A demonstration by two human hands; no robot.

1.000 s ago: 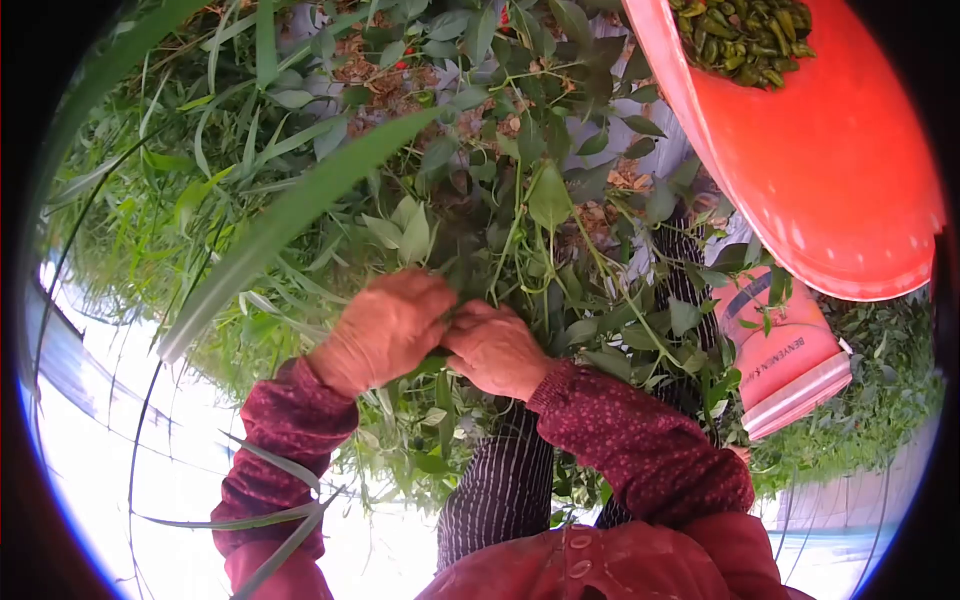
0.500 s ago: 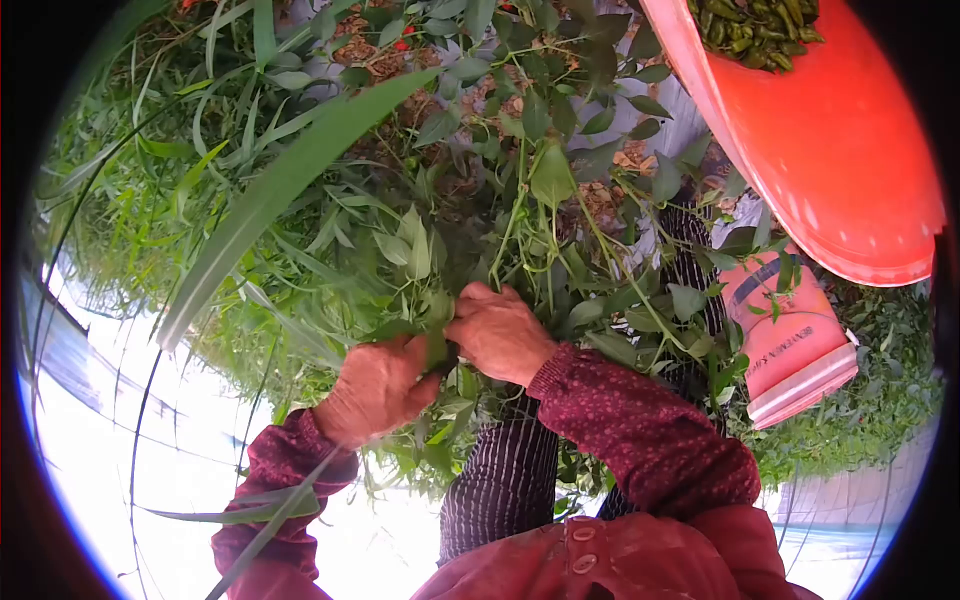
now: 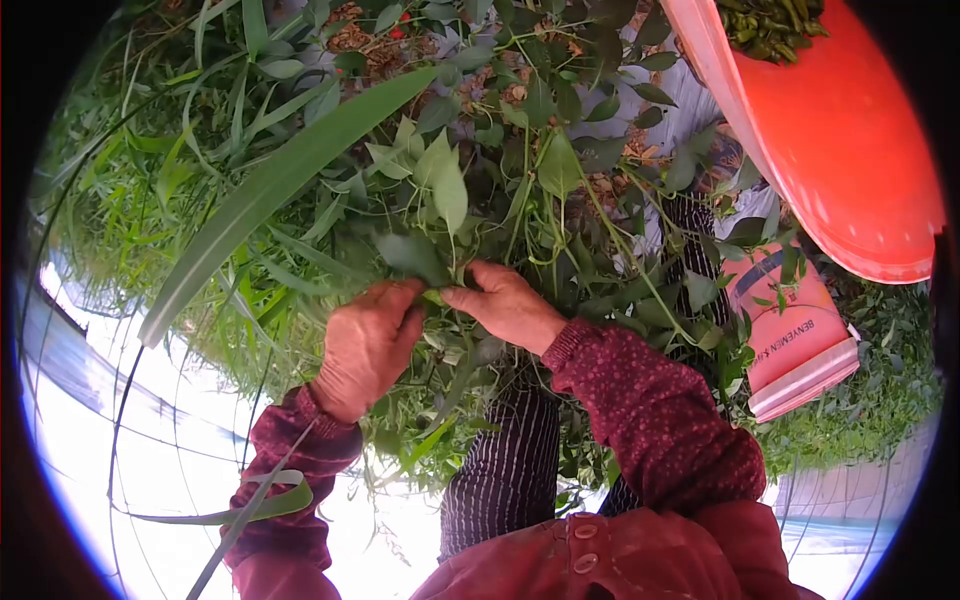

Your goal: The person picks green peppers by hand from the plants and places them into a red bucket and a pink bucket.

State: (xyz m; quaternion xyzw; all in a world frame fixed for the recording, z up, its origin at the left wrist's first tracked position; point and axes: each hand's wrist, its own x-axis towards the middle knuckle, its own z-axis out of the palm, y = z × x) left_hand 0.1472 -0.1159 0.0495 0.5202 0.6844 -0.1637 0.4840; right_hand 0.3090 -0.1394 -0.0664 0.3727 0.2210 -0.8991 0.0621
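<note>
The fingers of your right hand are seemingly pinching a small green piece, your left hand gripping unclearly, so gentle handling is best sparing nearby leaves.

Red container cropped at top — peppers too, dark leaf blurred

Single head-worn view, forward and downward over both nearby hands.
</note>
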